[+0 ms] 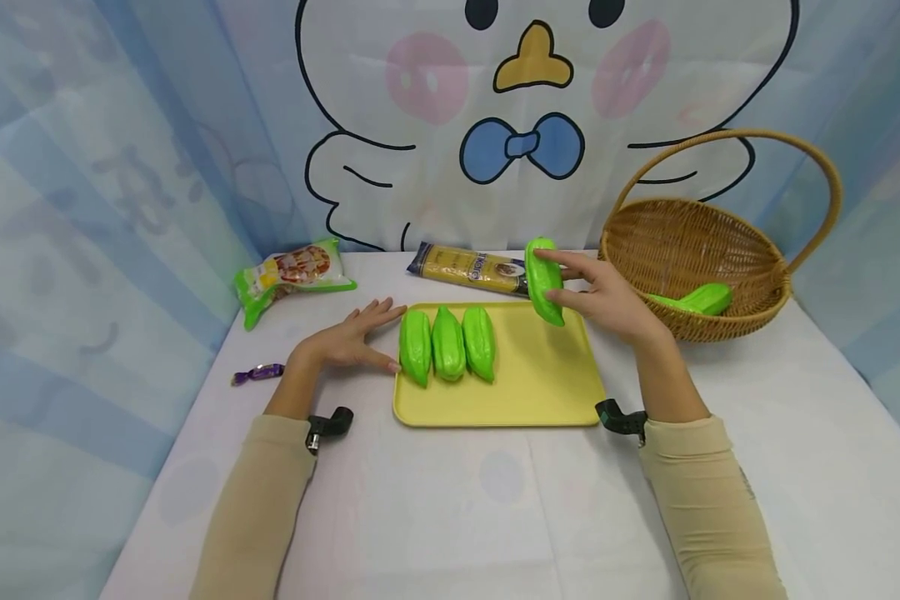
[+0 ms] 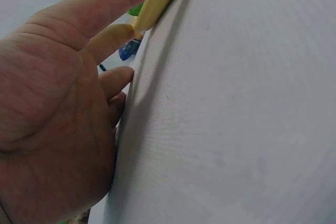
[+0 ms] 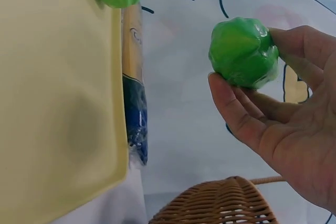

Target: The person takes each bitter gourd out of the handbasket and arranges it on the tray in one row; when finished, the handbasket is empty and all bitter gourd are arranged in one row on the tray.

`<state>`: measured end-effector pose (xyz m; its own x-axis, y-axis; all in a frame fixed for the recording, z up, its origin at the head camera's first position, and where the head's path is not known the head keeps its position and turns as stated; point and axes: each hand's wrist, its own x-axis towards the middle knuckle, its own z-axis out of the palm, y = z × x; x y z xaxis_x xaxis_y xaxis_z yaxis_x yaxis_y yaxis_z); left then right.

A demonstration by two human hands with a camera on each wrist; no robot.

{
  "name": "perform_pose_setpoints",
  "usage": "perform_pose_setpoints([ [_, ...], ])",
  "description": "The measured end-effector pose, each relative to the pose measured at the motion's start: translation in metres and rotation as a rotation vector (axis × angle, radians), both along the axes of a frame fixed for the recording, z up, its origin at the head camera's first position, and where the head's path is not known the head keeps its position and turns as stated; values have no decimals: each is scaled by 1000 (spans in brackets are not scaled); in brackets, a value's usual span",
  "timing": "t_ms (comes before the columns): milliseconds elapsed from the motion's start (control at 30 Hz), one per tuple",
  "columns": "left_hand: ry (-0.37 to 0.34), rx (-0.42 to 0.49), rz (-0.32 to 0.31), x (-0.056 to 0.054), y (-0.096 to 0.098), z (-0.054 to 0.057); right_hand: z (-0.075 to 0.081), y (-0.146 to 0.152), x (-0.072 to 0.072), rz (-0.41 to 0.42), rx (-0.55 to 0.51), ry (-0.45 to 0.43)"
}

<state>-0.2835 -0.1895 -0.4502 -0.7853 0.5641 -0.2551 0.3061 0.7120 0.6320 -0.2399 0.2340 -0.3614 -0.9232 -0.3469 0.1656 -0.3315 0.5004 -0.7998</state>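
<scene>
My right hand (image 1: 603, 296) pinches a bright green, ridged toy vegetable (image 1: 543, 282) between thumb and fingers. It is held up over the back right corner of the yellow tray (image 1: 540, 367); the right wrist view shows its blunt, glossy end. Three similar green vegetables (image 1: 448, 343) lie side by side, lengthwise, in the tray's left half. At the tray's left edge, my left hand (image 1: 348, 337) rests with fingers spread, thumb and index fingertip right at the rim. In the left wrist view its palm and fingers show beside the white tabletop.
Back right stands a wicker basket (image 1: 690, 242) with a tall handle and another green vegetable (image 1: 701, 300) inside. Behind the tray lies a pasta packet (image 1: 472, 268). A green-and-white snack bag (image 1: 296, 275) and a purple wrapped candy (image 1: 258, 374) are on the left.
</scene>
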Motion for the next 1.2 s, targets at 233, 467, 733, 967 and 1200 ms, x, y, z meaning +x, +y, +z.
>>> perform_pose_setpoints([
  [233,-13,-1,5,-1,1,2,-6,-7,-2,30,24,-26],
  [467,-4,4,2,-2,2,2,-16,-15,-4,69,89,-93],
  [733,-4,6,6,-1,2,1,-26,-24,-6,118,179,-170],
  [967,-12,0,12,-1,2,1,-32,-28,-5,160,249,-193],
  [1200,-16,-9,17,-1,2,1,-35,-32,-5,192,269,-182],
])
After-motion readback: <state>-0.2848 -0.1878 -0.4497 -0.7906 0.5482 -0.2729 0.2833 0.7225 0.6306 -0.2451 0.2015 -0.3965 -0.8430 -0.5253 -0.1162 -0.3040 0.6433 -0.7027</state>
